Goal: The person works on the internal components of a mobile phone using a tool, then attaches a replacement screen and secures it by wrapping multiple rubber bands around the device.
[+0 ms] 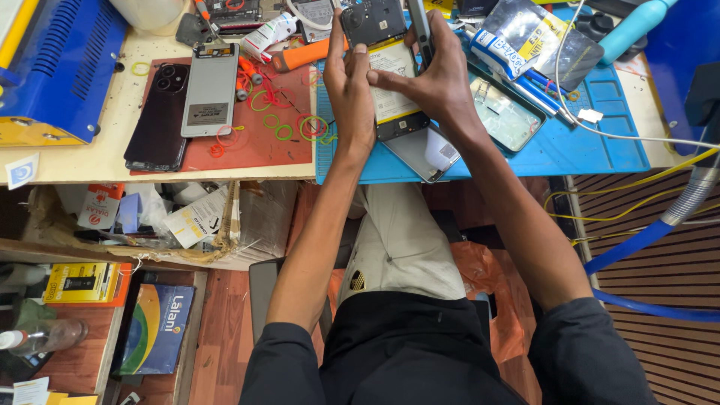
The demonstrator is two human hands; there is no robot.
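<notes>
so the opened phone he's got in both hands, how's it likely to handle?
The opened phone looks thin and flat, so probably stiff and light. Its back is off with battery and board exposed, so likely fragile to squeezing or prying. The left hand and right hand hold it by the sides; the smooth edges may be slippery.

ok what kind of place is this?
Likely a phone repair bench: both hands work on an opened phone, other phones lie on a red mat, and a blue repair mat holds parts.

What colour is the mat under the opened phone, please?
Blue mat, clearest in the head view.
</notes>
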